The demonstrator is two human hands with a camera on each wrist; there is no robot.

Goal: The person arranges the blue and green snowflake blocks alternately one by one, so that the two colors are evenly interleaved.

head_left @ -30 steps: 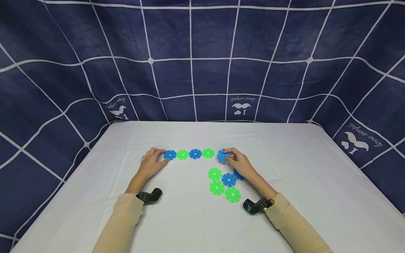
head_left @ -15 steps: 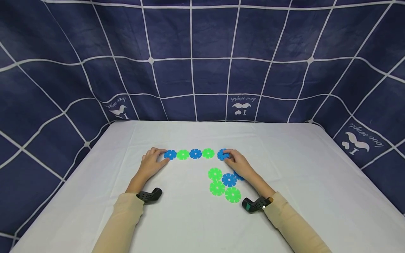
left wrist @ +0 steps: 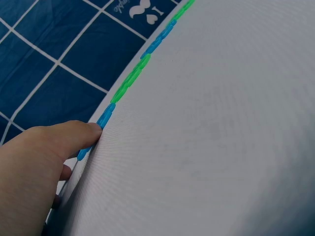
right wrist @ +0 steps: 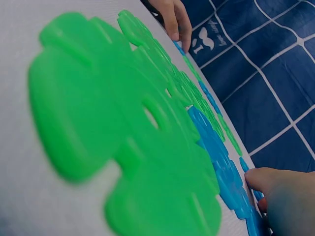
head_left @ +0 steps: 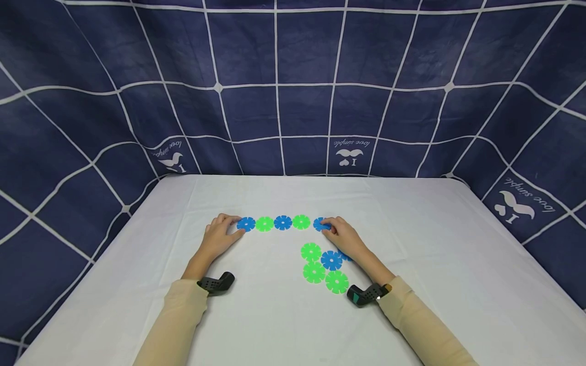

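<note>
A row of flat notched discs lies on the white table (head_left: 439,264): blue (head_left: 245,223), green (head_left: 264,223), blue (head_left: 283,222), green (head_left: 301,221). At its right end lies another blue disc (head_left: 319,223). My left hand (head_left: 221,235) touches the leftmost blue disc (left wrist: 105,118) with its fingertips. My right hand (head_left: 344,236) pinches the end blue disc between thumb and forefinger and hides its right half. Below, a loose cluster holds three green discs (head_left: 314,272) and a blue one (head_left: 331,260). In the right wrist view one green disc (right wrist: 123,137) fills the foreground.
A dark blue cloth with a white grid (head_left: 293,91) walls the table on three sides. A further blue disc (head_left: 346,257) peeks from under my right wrist. Black wrist cameras (head_left: 217,282) (head_left: 364,294) sit on both beige sleeves.
The blue disc in my right hand was tilted up a second ago; it now lies flat at the row's right end, shifted slightly left. My left hand has stayed put.
</note>
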